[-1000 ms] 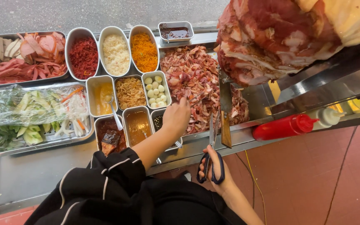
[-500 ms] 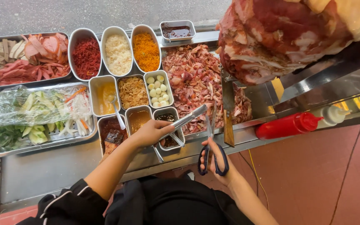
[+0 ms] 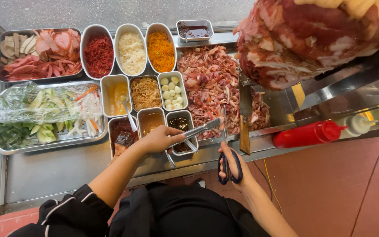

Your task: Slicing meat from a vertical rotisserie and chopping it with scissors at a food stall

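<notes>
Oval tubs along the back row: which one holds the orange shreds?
The rightmost oval tub, beside the small rectangular sauce dish. The left tub holds red shreds and the middle tub pale, whitish ones.

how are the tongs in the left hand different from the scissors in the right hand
The tongs are bare metal throughout; the scissors have dark blue handles. The tongs lie slanted toward the chopped meat; the scissors point nearly straight up the picture. Both tips meet over the meat tray's near edge.
</notes>
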